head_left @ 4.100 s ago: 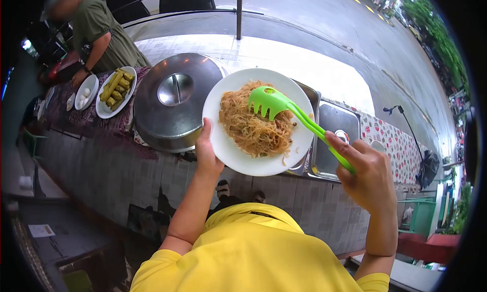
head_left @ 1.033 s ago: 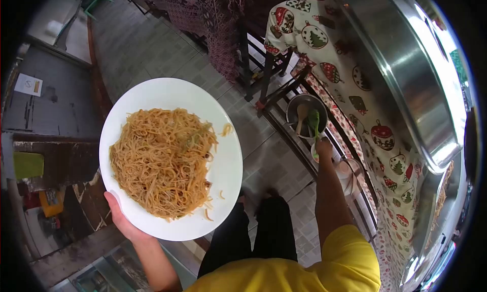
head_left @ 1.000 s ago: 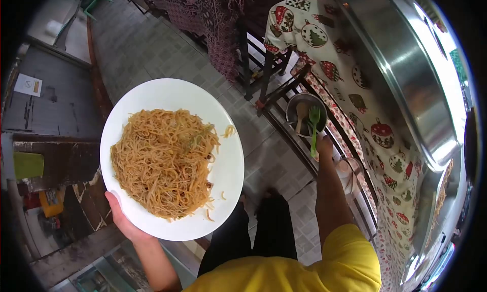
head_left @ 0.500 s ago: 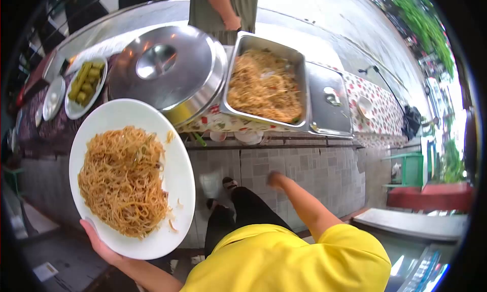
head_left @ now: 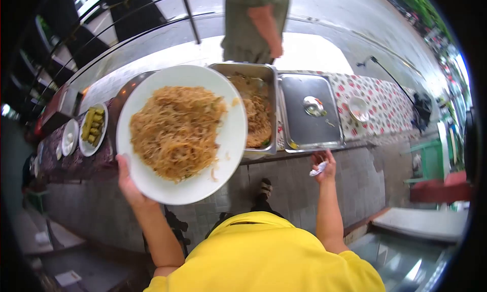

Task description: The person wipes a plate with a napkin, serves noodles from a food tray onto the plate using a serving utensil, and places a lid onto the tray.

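My left hand grips the lower left rim of a large white plate, raised in front of me. A heap of thin brown noodles lies on the plate. Behind the plate is a deep metal tray with more noodles, partly hidden. My right hand is at the table's near edge, just below a flat metal lid. A crumpled white tissue is held in its curled fingers.
A floral tablecloth bears a small clear bowl. To the left are a dish of green rolled food and a smaller white dish. Across the table stands another person. A green chair is at right.
The plate has moved right and up, now covering most of the round pot lid and part of the tray. My right hand has come forward to the table edge, showing a tissue.
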The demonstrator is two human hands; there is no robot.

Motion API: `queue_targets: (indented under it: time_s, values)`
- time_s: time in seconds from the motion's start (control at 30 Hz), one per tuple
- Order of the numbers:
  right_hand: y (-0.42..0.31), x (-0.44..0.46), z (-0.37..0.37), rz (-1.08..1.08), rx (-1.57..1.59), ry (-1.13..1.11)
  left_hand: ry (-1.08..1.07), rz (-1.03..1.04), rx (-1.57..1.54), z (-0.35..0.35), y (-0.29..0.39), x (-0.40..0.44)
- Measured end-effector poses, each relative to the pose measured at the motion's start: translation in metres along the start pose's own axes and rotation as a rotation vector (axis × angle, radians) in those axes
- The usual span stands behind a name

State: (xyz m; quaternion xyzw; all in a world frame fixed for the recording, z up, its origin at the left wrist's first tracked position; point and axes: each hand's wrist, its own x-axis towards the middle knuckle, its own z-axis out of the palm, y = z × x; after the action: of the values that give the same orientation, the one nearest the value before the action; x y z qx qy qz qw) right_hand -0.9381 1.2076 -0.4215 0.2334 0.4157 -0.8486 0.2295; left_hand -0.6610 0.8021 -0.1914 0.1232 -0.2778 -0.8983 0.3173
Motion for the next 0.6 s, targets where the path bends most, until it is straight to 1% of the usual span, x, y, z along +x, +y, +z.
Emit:
queue_targets:
  time_s: [0.03,0.07,0.13,0.17,0.2,0.27,0.4,0.43,0.53,0.57,0.6]
  values:
    - [-0.007,0.010,0.001,-0.003,0.036,-0.053,-0.003,0.008,-0.004,-0.001,-0.009,0.007]
    - [-0.015,0.016,0.005,0.000,0.076,-0.056,-0.008,0.018,-0.011,-0.003,-0.018,0.014]
    - [-0.026,0.025,0.002,0.053,0.059,-0.048,-0.005,0.021,-0.025,0.008,-0.037,0.025]
    - [-0.032,0.025,0.001,0.063,0.056,-0.041,0.001,0.056,-0.022,0.015,-0.046,0.030]
    - [-0.045,0.018,0.003,0.080,0.050,-0.021,0.023,0.074,-0.007,0.029,-0.049,0.032]
    - [-0.051,0.025,0.000,0.045,0.001,-0.040,0.086,0.100,0.008,0.026,-0.061,0.041]
    - [-0.049,0.032,0.004,0.041,0.044,-0.029,0.092,0.120,0.027,0.034,-0.065,0.055]
    - [-0.056,0.031,0.018,0.033,0.023,0.020,0.140,0.118,0.036,0.036,-0.061,0.063]
    - [-0.069,0.012,0.049,-0.086,-0.030,0.047,0.116,0.141,0.045,0.034,-0.053,0.066]
    - [-0.077,0.006,0.045,-0.132,0.011,0.072,0.089,0.149,0.033,0.034,-0.049,0.059]
    - [-0.086,0.009,0.044,-0.187,0.036,0.074,0.122,0.167,0.043,0.032,-0.047,0.058]
